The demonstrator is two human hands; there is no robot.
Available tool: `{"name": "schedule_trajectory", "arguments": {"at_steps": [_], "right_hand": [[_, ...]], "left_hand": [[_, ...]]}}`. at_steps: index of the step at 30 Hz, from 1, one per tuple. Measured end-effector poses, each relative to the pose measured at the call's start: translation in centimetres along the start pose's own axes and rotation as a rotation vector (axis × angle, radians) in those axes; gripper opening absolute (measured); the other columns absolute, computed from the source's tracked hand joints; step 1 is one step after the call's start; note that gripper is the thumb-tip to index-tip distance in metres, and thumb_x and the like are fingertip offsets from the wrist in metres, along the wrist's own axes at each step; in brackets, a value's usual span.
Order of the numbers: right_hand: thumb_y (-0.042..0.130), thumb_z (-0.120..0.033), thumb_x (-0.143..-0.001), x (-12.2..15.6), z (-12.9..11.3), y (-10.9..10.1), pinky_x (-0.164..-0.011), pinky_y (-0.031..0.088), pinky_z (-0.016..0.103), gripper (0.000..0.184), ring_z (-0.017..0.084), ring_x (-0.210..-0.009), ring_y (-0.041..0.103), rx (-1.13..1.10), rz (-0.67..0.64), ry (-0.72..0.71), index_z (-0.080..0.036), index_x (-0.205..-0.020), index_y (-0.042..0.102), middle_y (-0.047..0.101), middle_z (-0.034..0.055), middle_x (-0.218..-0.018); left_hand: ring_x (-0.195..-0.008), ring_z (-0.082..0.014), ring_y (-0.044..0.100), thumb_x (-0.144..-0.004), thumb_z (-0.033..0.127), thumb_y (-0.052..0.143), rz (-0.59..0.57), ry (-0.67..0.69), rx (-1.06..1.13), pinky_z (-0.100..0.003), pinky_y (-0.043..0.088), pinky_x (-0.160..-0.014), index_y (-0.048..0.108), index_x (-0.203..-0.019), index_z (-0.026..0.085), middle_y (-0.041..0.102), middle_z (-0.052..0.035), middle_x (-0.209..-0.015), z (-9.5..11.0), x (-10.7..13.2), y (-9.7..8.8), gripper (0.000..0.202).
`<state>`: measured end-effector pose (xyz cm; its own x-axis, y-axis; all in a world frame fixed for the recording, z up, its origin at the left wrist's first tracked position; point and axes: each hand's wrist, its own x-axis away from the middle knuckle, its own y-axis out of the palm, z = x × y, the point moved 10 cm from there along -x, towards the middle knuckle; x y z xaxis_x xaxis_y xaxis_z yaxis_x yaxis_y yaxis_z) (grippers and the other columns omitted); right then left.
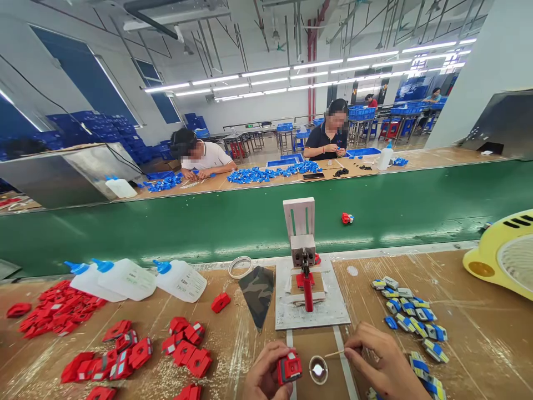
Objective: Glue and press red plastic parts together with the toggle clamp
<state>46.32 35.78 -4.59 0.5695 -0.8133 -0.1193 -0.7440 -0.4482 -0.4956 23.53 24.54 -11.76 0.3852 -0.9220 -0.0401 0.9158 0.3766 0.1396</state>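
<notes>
My left hand [263, 371] is closed around a small red and dark grey plastic part [290, 367], gripped between thumb and fingers. In my right hand [381, 358], a thin wooden stick [334, 353] is pinched, its free end pointing left above a small round dish [311, 375]. Shiny liquid seems to lie in the dish, which stands between my hands. Just beyond them a hand press [303, 250] with a red handle rises from a white base plate [287, 316], a red piece under it.
Red parts [195, 358] lie in groups at left, near several white bottles [181, 280] with blue caps. Grey, blue and yellow pieces [416, 316] sit at right, below a yellow fan [508, 258]. Across the green conveyor [233, 222], two people work among blue parts [266, 173].
</notes>
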Motion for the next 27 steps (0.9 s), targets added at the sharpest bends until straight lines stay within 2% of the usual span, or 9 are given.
{"name": "schedule_trajectory", "arguments": {"at_steps": [3, 6, 8, 12, 16, 20, 24, 27], "right_hand": [[0.055, -0.056, -0.094, 0.3, -0.3, -0.9, -0.066, 0.046, 0.029, 0.044, 0.018, -0.067, 0.059, -0.068, 0.087, 0.049, -0.022, -0.071, 0.07, 0.063, 0.0021, -0.069], [0.05, -0.069, -0.091, 0.4, -0.9, -0.6, -0.064, 0.045, 0.028, 0.056, 0.018, -0.063, 0.057, -0.139, 0.127, 0.067, -0.022, -0.069, 0.071, 0.063, 0.0023, -0.066], [0.048, -0.072, -0.091, 0.3, -1.4, 0.0, -0.063, 0.045, 0.028, 0.06, 0.018, -0.063, 0.057, -0.171, 0.131, 0.057, -0.021, -0.07, 0.073, 0.064, 0.0028, -0.065], [0.053, -0.066, -0.092, 0.0, -1.4, 1.7, -0.065, 0.045, 0.026, 0.052, 0.017, -0.063, 0.057, -0.17, 0.077, 0.028, -0.023, -0.074, 0.076, 0.066, 0.0024, -0.067], [0.055, -0.056, -0.094, -0.2, -1.2, 3.1, -0.064, 0.046, 0.025, 0.043, 0.016, -0.063, 0.058, -0.13, -0.024, -0.016, -0.023, -0.076, 0.075, 0.067, 0.0024, -0.068], [0.053, -0.055, -0.095, -0.1, -1.2, 2.5, -0.065, 0.046, 0.025, 0.045, 0.016, -0.063, 0.058, -0.104, -0.003, -0.005, -0.021, -0.073, 0.074, 0.067, 0.0027, -0.068], [0.051, -0.061, -0.095, 0.2, -1.3, 1.2, -0.064, 0.045, 0.027, 0.052, 0.016, -0.062, 0.057, -0.087, 0.038, 0.017, -0.021, -0.069, 0.071, 0.065, 0.0022, -0.066], [0.047, -0.056, -0.098, 0.2, -1.5, 0.9, -0.064, 0.045, 0.028, 0.048, 0.017, -0.064, 0.057, -0.055, 0.028, -0.029, -0.021, -0.073, 0.07, 0.064, 0.0028, -0.068]], "left_hand": [[-0.1, -0.0281, 0.072, -0.066, 0.038, 0.082, -0.031, 0.012, -0.116, -0.036, 0.06, -0.089, 0.082, -0.102, 0.026, 0.075, -0.0102, -0.108, -0.3, -0.4, -0.2, 0.038], [-0.102, -0.0295, 0.074, -0.073, 0.036, 0.077, -0.179, 0.14, -0.262, -0.038, 0.06, -0.092, 0.08, -0.11, 0.025, 0.078, -0.0121, -0.109, 0.6, -0.6, 1.2, 0.039], [-0.102, -0.0292, 0.074, -0.076, 0.032, 0.074, -0.229, 0.212, -0.282, -0.038, 0.06, -0.092, 0.078, -0.114, 0.025, 0.079, -0.0125, -0.11, 1.1, -0.4, 2.0, 0.04], [-0.105, -0.0281, 0.072, -0.078, 0.029, 0.072, -0.141, 0.243, -0.285, -0.037, 0.059, -0.094, 0.078, -0.112, 0.023, 0.079, -0.0131, -0.107, 1.6, -0.1, 2.2, 0.036], [-0.104, -0.0278, 0.073, -0.079, 0.025, 0.071, -0.185, 0.33, -0.314, -0.036, 0.06, -0.093, 0.076, -0.115, 0.022, 0.079, -0.0143, -0.108, 2.7, 0.2, 3.1, 0.036], [-0.106, -0.0276, 0.074, -0.079, 0.015, 0.073, -0.309, 0.432, -0.386, -0.035, 0.061, -0.092, 0.072, -0.124, 0.027, 0.078, -0.0122, -0.114, 3.9, 0.1, 3.5, 0.047], [-0.107, -0.0282, 0.075, -0.08, 0.013, 0.072, -0.325, 0.472, -0.487, -0.036, 0.061, -0.092, 0.069, -0.129, 0.031, 0.078, -0.011, -0.118, 4.2, -0.1, 2.8, 0.052], [-0.107, -0.0271, 0.075, -0.08, 0.012, 0.071, -0.317, 0.486, -0.522, -0.034, 0.061, -0.093, 0.069, -0.129, 0.031, 0.078, -0.0102, -0.118, 4.0, 0.2, 2.4, 0.053]]}}
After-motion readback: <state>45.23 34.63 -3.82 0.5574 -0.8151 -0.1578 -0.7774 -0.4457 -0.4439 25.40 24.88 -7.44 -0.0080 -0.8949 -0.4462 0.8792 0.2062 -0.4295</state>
